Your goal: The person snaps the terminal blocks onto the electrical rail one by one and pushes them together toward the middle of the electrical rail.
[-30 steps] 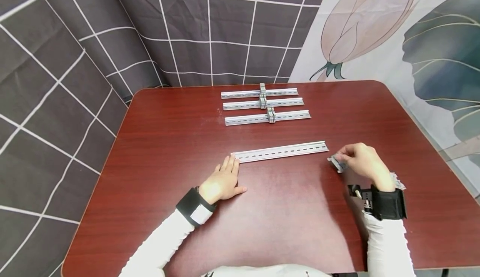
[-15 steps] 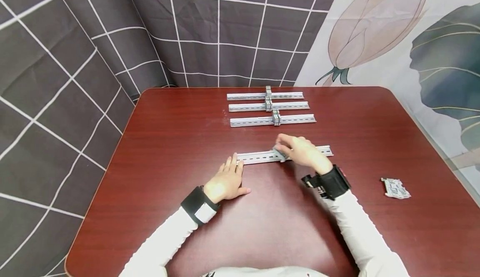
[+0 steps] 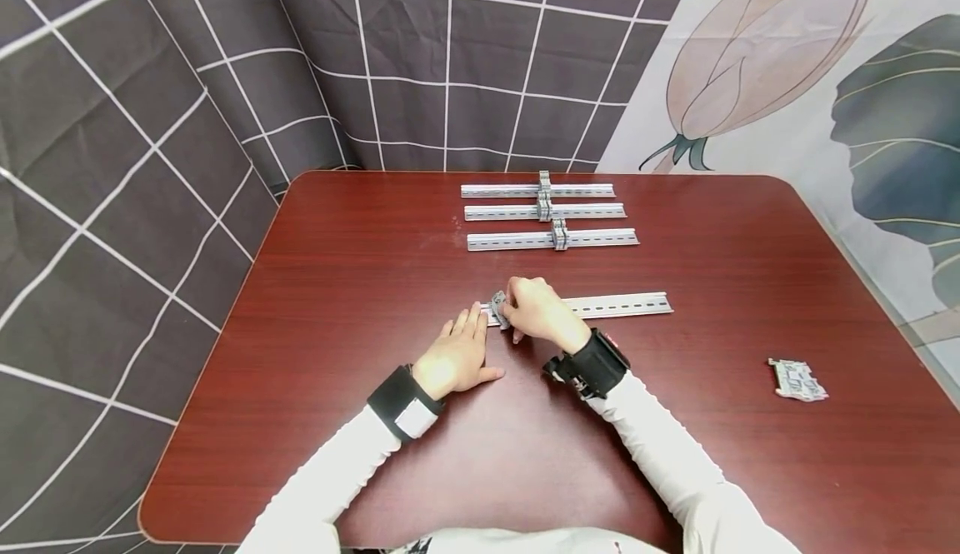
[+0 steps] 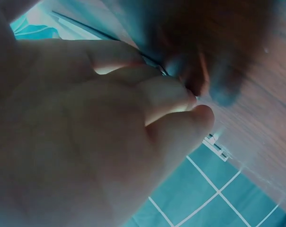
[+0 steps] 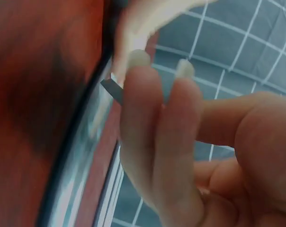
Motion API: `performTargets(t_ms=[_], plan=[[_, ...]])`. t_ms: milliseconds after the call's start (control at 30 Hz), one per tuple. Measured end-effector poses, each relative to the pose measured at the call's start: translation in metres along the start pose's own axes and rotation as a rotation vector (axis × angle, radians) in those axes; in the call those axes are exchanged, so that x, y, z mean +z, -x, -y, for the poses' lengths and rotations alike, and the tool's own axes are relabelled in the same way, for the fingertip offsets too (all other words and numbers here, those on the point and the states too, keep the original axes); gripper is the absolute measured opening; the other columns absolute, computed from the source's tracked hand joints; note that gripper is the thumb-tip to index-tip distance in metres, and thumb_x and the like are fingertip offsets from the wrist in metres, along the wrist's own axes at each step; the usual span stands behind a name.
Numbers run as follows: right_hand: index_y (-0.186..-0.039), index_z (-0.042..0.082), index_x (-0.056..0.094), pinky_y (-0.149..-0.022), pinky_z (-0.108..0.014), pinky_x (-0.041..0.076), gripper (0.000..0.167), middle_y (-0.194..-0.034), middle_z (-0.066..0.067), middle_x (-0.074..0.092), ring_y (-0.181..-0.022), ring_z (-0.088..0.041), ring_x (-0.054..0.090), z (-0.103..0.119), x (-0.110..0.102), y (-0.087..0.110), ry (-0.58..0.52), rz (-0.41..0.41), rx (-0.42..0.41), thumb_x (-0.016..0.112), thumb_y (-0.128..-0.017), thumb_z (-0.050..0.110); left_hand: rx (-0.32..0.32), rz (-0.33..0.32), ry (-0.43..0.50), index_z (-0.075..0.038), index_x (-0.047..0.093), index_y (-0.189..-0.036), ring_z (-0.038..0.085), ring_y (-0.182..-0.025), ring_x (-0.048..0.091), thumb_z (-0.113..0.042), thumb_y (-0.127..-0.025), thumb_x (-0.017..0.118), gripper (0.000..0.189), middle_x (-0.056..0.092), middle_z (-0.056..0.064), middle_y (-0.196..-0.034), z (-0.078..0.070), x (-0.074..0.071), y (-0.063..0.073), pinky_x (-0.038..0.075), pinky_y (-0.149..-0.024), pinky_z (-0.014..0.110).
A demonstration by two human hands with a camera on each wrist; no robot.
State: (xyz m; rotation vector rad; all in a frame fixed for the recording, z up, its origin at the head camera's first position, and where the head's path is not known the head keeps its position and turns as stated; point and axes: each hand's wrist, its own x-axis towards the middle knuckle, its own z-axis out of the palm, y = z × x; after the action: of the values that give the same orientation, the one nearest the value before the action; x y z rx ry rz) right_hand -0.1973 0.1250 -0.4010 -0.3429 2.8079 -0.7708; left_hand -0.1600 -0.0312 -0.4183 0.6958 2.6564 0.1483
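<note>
A slotted metal DIN rail lies across the middle of the table. My left hand rests flat with straight fingers, fingertips on the rail's left end. My right hand pinches a grey terminal block between thumb and fingers, at the rail close beside the left fingertips. In the right wrist view the fingers mostly hide the block, and only a grey corner shows by the rail. The left wrist view is dim, with the back of the left hand filling much of it.
Three more rails, the nearest rail among them, lie at the back of the table, each bearing clipped terminal blocks. A loose grey terminal block lies flat at the right. Gridded dark cloth hangs behind the table.
My right hand has carried the terminal block from the right side leftward along the rail to its left end. The left hand stays on the rail. The view has shifted slightly.
</note>
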Motion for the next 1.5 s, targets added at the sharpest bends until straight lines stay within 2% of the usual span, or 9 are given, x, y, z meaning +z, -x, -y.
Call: performTargets(t_ms=[167,267,433,567,700,1067,1367,1500], plan=[[-0.066,0.01,0.057,-0.068,-0.038,0.056,0.022,-0.043,0.002,0.059,-0.041,-0.01,0.06,0.008,0.012,-0.002,0.103,-0.085,0.028,0.06,-0.087,0.015,-0.019,-0.017,0.012,0.004,0.023,-0.151,0.033,-0.148,0.023,-0.049,-0.091,0.059,0.088,0.017,0.021,-0.16,-0.002,0.001,-0.001,0.024,-0.119,0.044],[-0.061,0.012,0.055,-0.06,-0.04,0.054,0.026,-0.048,-0.001,0.058,-0.048,-0.019,0.061,0.009,0.017,-0.004,0.171,-0.135,0.029,0.061,-0.086,0.017,-0.026,-0.021,0.017,0.003,0.023,-0.151,0.033,-0.148,0.022,-0.049,-0.092,0.059,0.087,0.017,0.02,-0.16,-0.003,0.002,-0.001,0.024,-0.119,0.043],[-0.059,0.013,0.055,-0.056,-0.044,0.051,0.03,-0.063,-0.008,0.063,-0.064,-0.031,0.067,0.011,0.024,-0.005,0.238,-0.136,0.034,0.062,-0.086,0.022,-0.028,-0.031,0.012,0.005,0.025,-0.15,0.032,-0.148,0.023,-0.048,-0.091,0.06,0.086,0.018,0.02,-0.16,-0.004,0.004,0.001,0.024,-0.119,0.043],[-0.066,0.01,0.061,-0.061,-0.048,0.053,0.027,-0.071,-0.014,0.068,-0.073,-0.036,0.069,0.012,0.031,-0.006,0.264,-0.096,0.031,0.059,-0.089,0.024,-0.028,-0.037,0.012,0.005,0.028,-0.149,0.032,-0.147,0.024,-0.047,-0.091,0.061,0.085,0.02,0.021,-0.159,-0.005,0.006,0.003,0.026,-0.118,0.043],[-0.076,0.006,0.065,-0.066,-0.049,0.054,0.026,-0.084,-0.018,0.071,-0.08,-0.037,0.07,0.013,0.035,-0.007,0.29,-0.044,0.067,0.056,-0.091,0.025,-0.03,-0.033,0.031,0.006,0.028,-0.149,0.032,-0.148,0.024,-0.046,-0.091,0.061,0.084,0.02,0.021,-0.159,-0.005,0.008,0.003,0.026,-0.118,0.044],[-0.094,0.005,0.069,-0.074,-0.05,0.054,0.028,-0.103,-0.018,0.071,-0.093,-0.036,0.068,0.025,0.028,-0.01,0.309,0.038,0.176,0.051,-0.094,0.026,-0.021,-0.061,0.053,0.006,0.027,-0.149,0.033,-0.148,0.022,-0.045,-0.091,0.062,0.085,0.019,0.022,-0.159,-0.004,0.007,0.002,0.026,-0.118,0.045],[-0.11,0.007,0.068,-0.076,-0.049,0.055,0.031,-0.112,-0.017,0.07,-0.098,-0.036,0.068,0.027,0.027,-0.015,0.325,0.092,0.224,0.051,-0.094,0.027,-0.02,-0.059,0.045,0.007,0.027,-0.149,0.034,-0.148,0.022,-0.045,-0.091,0.061,0.085,0.019,0.022,-0.159,-0.005,0.009,0.002,0.025,-0.118,0.044],[-0.11,0.008,0.069,-0.078,-0.05,0.055,0.031,-0.113,-0.017,0.07,-0.1,-0.035,0.067,0.028,0.026,-0.019,0.331,0.105,0.228,0.051,-0.094,0.027,-0.023,-0.058,0.04,0.007,0.025,-0.149,0.034,-0.148,0.022,-0.046,-0.091,0.061,0.086,0.018,0.021,-0.16,-0.004,0.009,0.001,0.026,-0.118,0.044]])
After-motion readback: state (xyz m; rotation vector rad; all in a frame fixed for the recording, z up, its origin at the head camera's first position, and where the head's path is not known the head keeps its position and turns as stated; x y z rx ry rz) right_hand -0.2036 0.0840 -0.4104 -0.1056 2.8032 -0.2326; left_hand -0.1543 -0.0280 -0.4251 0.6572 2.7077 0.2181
